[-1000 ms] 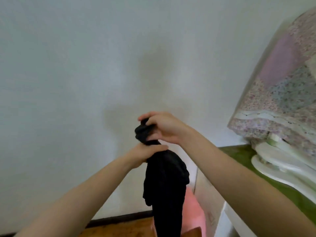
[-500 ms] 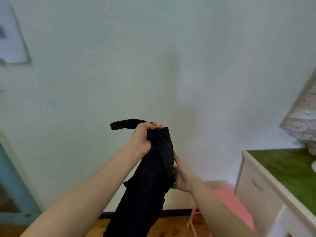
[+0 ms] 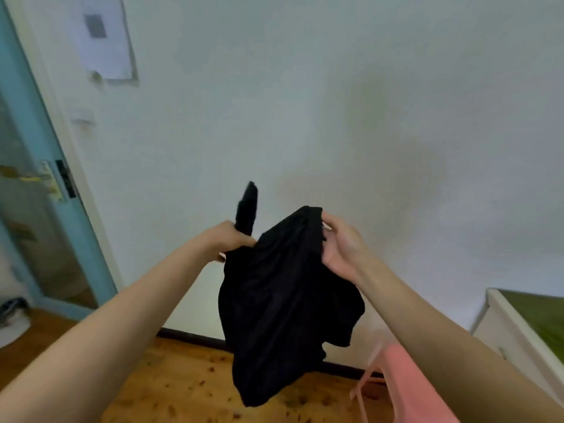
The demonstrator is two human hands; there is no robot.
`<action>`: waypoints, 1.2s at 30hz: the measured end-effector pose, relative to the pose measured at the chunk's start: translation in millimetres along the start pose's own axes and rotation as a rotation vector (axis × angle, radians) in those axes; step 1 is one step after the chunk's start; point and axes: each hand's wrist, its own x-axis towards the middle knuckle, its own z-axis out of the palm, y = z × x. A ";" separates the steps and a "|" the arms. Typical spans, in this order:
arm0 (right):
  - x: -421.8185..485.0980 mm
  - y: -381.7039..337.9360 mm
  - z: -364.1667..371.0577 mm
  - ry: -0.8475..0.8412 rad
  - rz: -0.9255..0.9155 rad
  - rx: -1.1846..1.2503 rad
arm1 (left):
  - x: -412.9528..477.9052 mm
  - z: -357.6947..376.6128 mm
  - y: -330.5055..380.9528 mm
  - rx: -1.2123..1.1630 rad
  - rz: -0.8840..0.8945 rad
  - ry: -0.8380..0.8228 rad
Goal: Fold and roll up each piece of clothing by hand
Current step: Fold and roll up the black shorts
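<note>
Mid-frame, held up in the air: black garment [image 3: 283,300], gripped at its upper left edge by left hand [image 3: 233,241], pinched at its upper right edge by right hand [image 3: 341,248]; likely light, limp, floppy, unbreakable, best taken at both top corners.

left hand [image 3: 230,239] 1 | right hand [image 3: 341,245] 1 | black garment [image 3: 283,300] 1 | pink stool [image 3: 409,383] 1 | door [image 3: 30,239] 1

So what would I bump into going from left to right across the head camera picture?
door handle → paper on the wall → left hand → black garment → right hand → pink stool → white cabinet with the green top
</note>
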 end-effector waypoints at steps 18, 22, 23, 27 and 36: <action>-53.7 43.3 -49.2 0.248 -0.337 -0.413 | -12.8 133.6 99.6 0.094 0.400 0.171; -86.6 98.7 -104.9 0.084 -0.035 -0.782 | 9.1 147.1 98.1 -0.272 0.235 0.119; -96.6 111.1 -119.3 -0.049 0.133 -0.907 | 12.2 146.1 100.7 -0.399 0.184 0.101; -124.7 122.8 -168.0 -0.217 0.308 -1.322 | 23.5 130.7 99.3 -0.433 0.166 0.159; -115.2 -10.6 -206.5 0.102 0.232 -2.148 | 53.2 130.1 -2.4 -0.363 -0.011 0.161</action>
